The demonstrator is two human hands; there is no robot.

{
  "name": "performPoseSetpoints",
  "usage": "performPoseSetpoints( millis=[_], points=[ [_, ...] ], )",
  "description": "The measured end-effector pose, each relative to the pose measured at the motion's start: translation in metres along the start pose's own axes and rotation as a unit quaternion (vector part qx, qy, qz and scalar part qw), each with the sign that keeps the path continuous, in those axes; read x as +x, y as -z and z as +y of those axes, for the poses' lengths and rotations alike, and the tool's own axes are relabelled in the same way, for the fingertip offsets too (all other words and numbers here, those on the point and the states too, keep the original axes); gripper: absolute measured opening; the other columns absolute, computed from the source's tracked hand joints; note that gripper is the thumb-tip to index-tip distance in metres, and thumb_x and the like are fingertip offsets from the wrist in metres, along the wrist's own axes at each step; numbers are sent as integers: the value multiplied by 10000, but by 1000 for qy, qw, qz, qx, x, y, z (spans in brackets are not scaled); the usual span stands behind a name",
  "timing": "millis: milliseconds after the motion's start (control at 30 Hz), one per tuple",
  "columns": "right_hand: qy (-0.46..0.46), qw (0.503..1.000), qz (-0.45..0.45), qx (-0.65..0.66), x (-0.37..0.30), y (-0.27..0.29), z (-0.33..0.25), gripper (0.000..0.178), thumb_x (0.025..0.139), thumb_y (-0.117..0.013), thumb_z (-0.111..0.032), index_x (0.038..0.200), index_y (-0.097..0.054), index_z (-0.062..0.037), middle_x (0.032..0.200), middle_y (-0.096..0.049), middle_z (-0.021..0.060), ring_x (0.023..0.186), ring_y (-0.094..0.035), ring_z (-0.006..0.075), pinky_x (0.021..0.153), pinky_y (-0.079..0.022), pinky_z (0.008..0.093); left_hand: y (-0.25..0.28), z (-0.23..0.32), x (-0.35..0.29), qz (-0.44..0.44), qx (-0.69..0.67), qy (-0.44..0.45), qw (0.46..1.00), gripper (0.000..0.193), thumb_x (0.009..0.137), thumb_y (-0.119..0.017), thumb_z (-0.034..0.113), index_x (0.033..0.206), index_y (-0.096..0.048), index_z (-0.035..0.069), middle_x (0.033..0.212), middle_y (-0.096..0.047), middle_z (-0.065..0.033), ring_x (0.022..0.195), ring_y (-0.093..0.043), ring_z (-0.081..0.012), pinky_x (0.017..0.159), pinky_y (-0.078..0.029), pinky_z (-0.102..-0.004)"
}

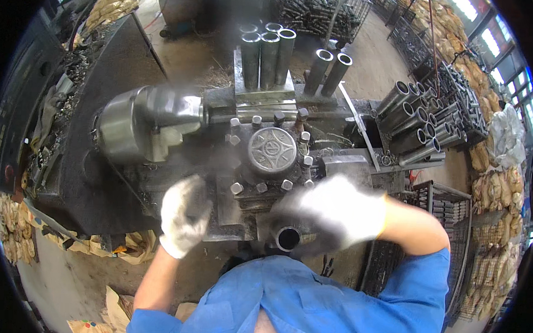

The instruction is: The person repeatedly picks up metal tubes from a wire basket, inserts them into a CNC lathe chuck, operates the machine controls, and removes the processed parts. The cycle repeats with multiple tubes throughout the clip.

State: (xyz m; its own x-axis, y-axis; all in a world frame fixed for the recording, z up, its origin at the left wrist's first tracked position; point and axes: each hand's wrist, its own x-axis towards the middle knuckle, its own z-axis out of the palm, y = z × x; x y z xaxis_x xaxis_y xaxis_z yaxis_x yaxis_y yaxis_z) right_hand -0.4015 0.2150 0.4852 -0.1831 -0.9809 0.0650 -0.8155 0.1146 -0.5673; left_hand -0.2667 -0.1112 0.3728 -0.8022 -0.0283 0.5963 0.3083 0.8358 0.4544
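Observation:
In front of me is a metal lathe. My left hand (184, 215), in a white work glove with dark smudges, hovers left of the square tool post (271, 152). Its fingers are loosely bent, and nothing shows between them. My right hand (342, 210), gloved too, is smeared by motion at the post's near right side. Just below its dark, blurred fingers is the round open end of a metal tube (288, 239); I cannot tell whether the hand grips it. The shiny chuck (122, 127) lies to the left, with a blurred metal piece (183, 108) at its right.
Several metal tubes (268, 59) stand on a block behind the tool post, with two more tubes (319, 72) beside them. A long caliper (360, 126) lies across the right end. More tubes (420, 116) are heaped there. A wire rack (449, 210) stands right; sacks (497, 194) lie beyond.

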Motion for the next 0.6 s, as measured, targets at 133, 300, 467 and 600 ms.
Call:
performPoseSetpoints(
  millis=[133, 300, 467, 600],
  points=[
    [-37, 995, -81, -53, 19, -52, -5, 319, 940, -761, -250, 1190, -642, -91, 921, -722, 139, 765, -753, 335, 590, -596, 452, -6, 1, -35, -17, -44, 61, 997, 427, 851, -823, 56, 1269, -737, 21, 1206, -764, -181, 1075, -741, -356, 964, -576, -429],
    [-20, 991, 131, 19, 33, 53, -47, 609, 663, -1002, -193, 1179, -720, -31, 1095, -806, 139, 999, -812, 318, 831, -667, 390, 9, -23, -95, -10, -22, 166, 986, 317, 919, -799, 55, 1226, -734, 8, 1086, -772, -172, 935, -763, -324, 841, -605, -392],
    [-127, 934, 80, -324, 96, 101, 40, 453, 790, -836, -202, 1169, -661, -27, 912, -753, 183, 859, -762, 387, 732, -608, 482, 6, -53, -138, -40, -5, 274, 961, 205, 951, -779, 119, 1140, -764, 41, 1032, -779, -175, 912, -766, -343, 822, -609, -408],
    [-271, 898, -10, -347, 153, 91, 114, 301, 768, -807, -215, 1016, -813, -45, 955, -795, 233, 942, -798, 391, 828, -637, 476, 5, -89, -208, -74, 47, 335, 938, 237, 972, -752, 234, 1105, -767, 38, 1018, -783, -195, 941, -763, -390, 861, -608, -445]
  ],
)
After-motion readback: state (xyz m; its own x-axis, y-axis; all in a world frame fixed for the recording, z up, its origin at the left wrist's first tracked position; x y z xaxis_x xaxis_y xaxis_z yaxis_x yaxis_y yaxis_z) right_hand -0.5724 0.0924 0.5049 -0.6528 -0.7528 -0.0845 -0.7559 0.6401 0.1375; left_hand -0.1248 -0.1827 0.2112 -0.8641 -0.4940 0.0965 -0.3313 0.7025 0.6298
